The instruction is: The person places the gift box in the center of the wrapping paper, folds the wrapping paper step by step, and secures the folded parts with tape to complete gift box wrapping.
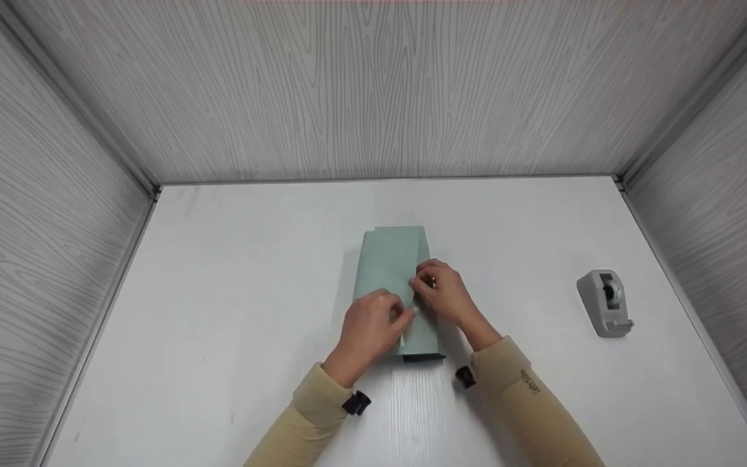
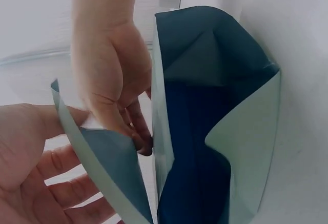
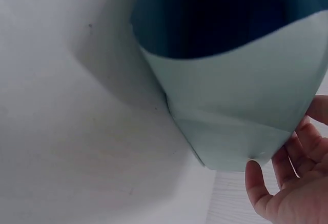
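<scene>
A pale green sheet of paper lies folded into a long wrap in the middle of the white table. Its open end shows a dark blue interior. Along the seam, my left hand pinches a loose edge flap between thumb and fingers, holding it raised from the wrap. Farther up the same seam, my right hand grips the paper, with its thumb on the green face in the right wrist view and its other fingers at the paper's edge.
A grey tape dispenser with a roll in it stands on the table to the right. Grey wood-grain panels enclose the table at the back and both sides. Black straps show at both wrists, near the tan sleeves.
</scene>
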Demonstrator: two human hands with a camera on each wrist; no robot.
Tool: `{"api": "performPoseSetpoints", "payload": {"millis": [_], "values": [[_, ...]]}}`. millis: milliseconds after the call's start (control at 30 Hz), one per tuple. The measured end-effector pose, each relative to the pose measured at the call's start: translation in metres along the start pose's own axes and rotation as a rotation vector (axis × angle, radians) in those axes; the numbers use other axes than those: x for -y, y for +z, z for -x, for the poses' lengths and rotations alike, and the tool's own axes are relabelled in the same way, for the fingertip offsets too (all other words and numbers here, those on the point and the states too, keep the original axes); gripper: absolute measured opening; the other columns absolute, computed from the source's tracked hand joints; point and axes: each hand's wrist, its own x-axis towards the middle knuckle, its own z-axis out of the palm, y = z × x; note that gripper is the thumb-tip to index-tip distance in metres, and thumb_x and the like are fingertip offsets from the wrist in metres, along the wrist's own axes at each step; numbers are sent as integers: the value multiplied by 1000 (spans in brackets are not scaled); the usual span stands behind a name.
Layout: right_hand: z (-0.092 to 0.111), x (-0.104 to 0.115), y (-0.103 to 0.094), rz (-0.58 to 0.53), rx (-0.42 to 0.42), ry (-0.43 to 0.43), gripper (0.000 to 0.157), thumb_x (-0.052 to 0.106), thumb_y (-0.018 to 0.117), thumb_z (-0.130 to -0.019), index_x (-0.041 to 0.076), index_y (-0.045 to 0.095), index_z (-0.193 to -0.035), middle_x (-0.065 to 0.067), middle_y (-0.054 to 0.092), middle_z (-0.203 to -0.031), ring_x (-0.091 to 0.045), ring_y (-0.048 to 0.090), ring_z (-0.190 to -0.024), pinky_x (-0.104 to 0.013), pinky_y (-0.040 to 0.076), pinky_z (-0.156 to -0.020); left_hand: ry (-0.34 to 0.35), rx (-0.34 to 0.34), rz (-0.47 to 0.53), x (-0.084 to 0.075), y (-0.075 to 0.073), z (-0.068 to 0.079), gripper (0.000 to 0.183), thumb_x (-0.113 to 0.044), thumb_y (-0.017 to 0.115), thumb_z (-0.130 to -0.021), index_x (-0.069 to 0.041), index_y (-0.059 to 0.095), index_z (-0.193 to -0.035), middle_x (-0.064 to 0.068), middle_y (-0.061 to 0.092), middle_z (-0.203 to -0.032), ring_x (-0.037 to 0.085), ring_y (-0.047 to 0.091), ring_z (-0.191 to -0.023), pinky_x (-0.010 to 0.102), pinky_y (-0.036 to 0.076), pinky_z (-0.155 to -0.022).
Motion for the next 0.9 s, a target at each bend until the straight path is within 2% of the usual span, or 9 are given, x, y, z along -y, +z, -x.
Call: {"api": "performPoseSetpoints", "payload": {"millis": [133,233,300,400,500,600,700,800,900], "values": [[-1,-1,0,-25,-7,2,20,12,64,-96,7,60,-77,-6,59,-97,-19,49,-80,-34,41,-69,-56,-52,83,9,-12,10,29,-37,63,-97,-10,70,-90,4,65,-90,20,64,-84,36,52,-74],[-1,-1,-1,-46,-4,-1,18,12,63,-96,8,59,-79,-4,58,-93,-18,49,-80,-34,42,-70,-116,-86,148,21,-23,23,19,-24,64,-97,-6,69,-101,6,65,-100,23,64,-97,40,52,-82],[-2,-1,-2,-57,-6,7,17,12,62,-97,8,57,-81,-3,57,-92,-18,49,-81,-34,43,-72,-155,-86,172,31,-28,31,17,-13,65,-93,-4,67,-107,7,64,-104,24,62,-101,41,51,-84],[-3,-1,-4,-64,-11,37,14,13,61,-98,7,58,-85,-4,57,-92,-19,50,-85,-34,45,-75,-223,-45,185,47,-32,44,27,-6,68,-86,-3,64,-112,9,63,-106,24,60,-99,41,51,-84],[-4,1,-4,-68,-15,81,12,16,60,-98,6,62,-90,-4,58,-93,-19,50,-86,-34,46,-76,-278,31,181,58,-30,53,33,-10,74,-84,-4,63,-114,11,63,-104,25,59,-97,41,50,-82],[-6,4,-3,-58,-24,105,14,18,61,-99,6,64,-92,-4,58,-92,-19,50,-85,-34,45,-75,-295,121,175,63,-26,59,36,-15,78,-82,-2,64,-112,11,63,-101,25,59,-93,40,50,-79],[-7,5,-2,-40,-31,88,15,18,63,-97,6,67,-90,-4,58,-89,-19,50,-83,-34,44,-73,-291,191,161,63,-20,62,34,-17,80,-81,-1,66,-107,9,62,-97,24,59,-88,39,50,-74],[-8,5,1,-31,-27,60,14,18,67,-95,6,72,-88,-3,59,-90,-19,54,-84,-35,46,-75,-287,218,128,62,-13,62,30,-18,81,-80,-2,66,-100,7,62,-92,20,58,-83,36,50,-69],[-9,6,3,-32,-19,47,14,18,70,-93,6,75,-88,-4,60,-93,-21,57,-89,-38,48,-81,-288,202,88,62,-8,63,24,-17,80,-79,-4,66,-94,4,61,-87,17,56,-78,34,48,-65]]}}
